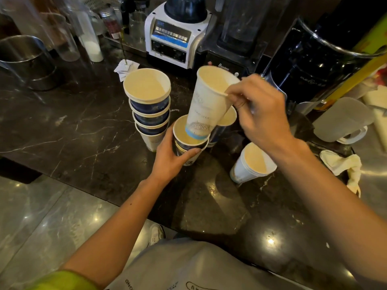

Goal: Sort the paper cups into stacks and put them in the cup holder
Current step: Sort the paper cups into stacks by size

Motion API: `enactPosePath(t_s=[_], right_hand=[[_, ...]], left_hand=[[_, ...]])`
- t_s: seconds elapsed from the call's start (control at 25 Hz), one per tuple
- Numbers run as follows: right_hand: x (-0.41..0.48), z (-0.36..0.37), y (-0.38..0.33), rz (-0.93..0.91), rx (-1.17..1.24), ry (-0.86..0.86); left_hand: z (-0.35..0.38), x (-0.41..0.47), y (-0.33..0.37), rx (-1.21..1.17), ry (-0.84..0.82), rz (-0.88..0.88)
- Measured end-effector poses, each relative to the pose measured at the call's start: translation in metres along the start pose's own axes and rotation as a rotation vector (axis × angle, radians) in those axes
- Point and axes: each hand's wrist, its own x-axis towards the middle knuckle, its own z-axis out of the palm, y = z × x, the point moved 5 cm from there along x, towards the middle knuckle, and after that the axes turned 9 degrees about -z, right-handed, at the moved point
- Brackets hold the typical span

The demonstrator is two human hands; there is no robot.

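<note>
— Both hands were busy: my left hand [169,158] was wrapped around a short stack of blue cups [189,146] on the table [73,126], and my right hand [259,107] pinched the rim of a tall white cup [207,101], tilted, its base in the stack's mouth.

— How far along?

— Partway, I judged. A taller blue stack [149,107] stood just to the left, a white stack [251,164] lay tilted to the right, and another cup [227,119] waited behind. I saw no cup holder.
</note>
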Motion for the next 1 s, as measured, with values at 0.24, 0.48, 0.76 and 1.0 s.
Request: enactPosePath(t_s=[0.24, 0.48, 0.76, 1.0], right_hand=[[-0.044, -0.081, 0.012, 0.13, -0.249, 0.214], [-0.102, -0.101, 0.019, 0.221, -0.33, 0.175], [-0.146, -0.054, 0.02, 0.216, -0.232, -0.116], [-0.154, -0.054, 0.03, 0.315, -0.17, -0.215]], left_hand=[[0.0, -0.003, 0.002, 0.023, 0.042, -0.015], [0.012, -0.002, 0.02, 0.055, 0.084, 0.076], [0.008, 0.0, 0.018, 0.089, 0.156, 0.024], [0.006, 0.002, 0.009, 0.067, 0.127, 0.048]])
